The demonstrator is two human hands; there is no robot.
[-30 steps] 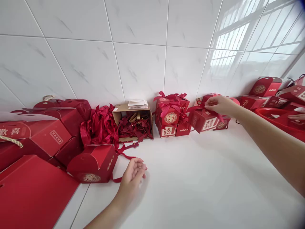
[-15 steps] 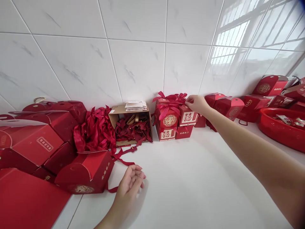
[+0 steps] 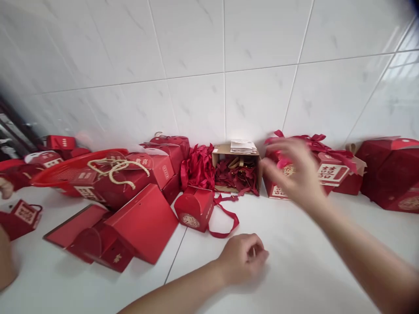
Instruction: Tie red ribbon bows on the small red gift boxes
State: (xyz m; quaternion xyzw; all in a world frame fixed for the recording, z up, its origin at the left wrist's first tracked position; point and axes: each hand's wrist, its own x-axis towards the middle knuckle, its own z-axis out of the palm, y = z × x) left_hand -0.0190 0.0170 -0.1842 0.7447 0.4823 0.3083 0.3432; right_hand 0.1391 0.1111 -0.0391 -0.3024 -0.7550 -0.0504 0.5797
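Observation:
My left hand (image 3: 244, 258) rests low over the white tabletop, its fingers curled in a loose fist with nothing visible in them. My right hand (image 3: 296, 172) is raised and blurred by motion, thumb and fingers apart, holding nothing. Behind it stand red gift boxes (image 3: 330, 172) with ribbon bows, partly hidden by the hand. A cardboard box (image 3: 261, 176) of dark red straps is left of that hand. Beyond my left hand lies a loop of red ribbon (image 3: 222, 234), beside a small red box (image 3: 194, 209).
Red ribbons (image 3: 198, 170) are heaped left of the cardboard box. Further left are red cartons (image 3: 142, 226) and a red plastic basket (image 3: 108, 153). A big red box (image 3: 389, 174) stands at right. Another person's hand (image 3: 5, 188) shows at the far left edge. A tiled wall (image 3: 196, 109) runs behind.
The view has swung left, bringing the basket and another person's hand into sight. My right hand has come off the bow-tied boxes, fingers spreading. My left hand's fingers have curled in.

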